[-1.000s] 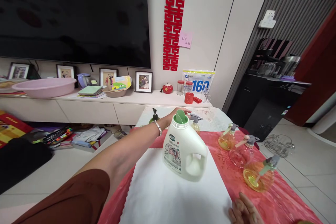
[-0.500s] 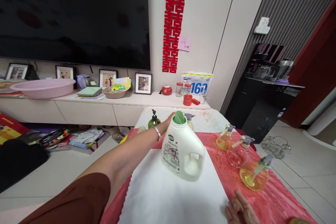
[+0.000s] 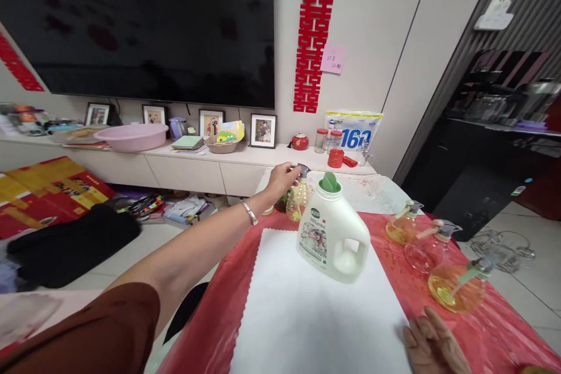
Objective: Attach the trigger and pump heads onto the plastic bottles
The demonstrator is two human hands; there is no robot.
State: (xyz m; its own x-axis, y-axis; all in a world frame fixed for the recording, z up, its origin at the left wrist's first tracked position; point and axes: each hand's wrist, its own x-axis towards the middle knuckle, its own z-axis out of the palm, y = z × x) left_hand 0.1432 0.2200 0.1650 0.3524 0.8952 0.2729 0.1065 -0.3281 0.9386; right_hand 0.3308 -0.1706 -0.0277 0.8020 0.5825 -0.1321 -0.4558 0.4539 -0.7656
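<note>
My left hand [image 3: 281, 180] reaches past the white sheet, its fingers closed at the grey pump head of a clear pump bottle [image 3: 297, 201] with pale yellow liquid. That bottle stands at the far left, just behind a pale green detergent jug [image 3: 322, 239] with a green spout and no cap, upright on the white sheet [image 3: 307, 315]. A dark green bottle [image 3: 281, 201] is mostly hidden behind my left wrist. My right hand [image 3: 433, 342] rests by the sheet's right edge, fingers loosely bent and apart, holding nothing. Nearest it stands a pump bottle of yellow liquid [image 3: 456, 291].
Two more pump bottles, one yellow [image 3: 400, 228] and one pinkish [image 3: 425, 250], stand on the red table cover [image 3: 372, 219]. Beyond the table, a low cabinet [image 3: 245, 175] bears a pink basin [image 3: 134, 139], picture frames, jars and a white bag [image 3: 356, 131].
My left hand has come out from behind the jug, shifting the pump bottle to the left, into plain sight. My right hand stays by the sheet. The view has turned left.
</note>
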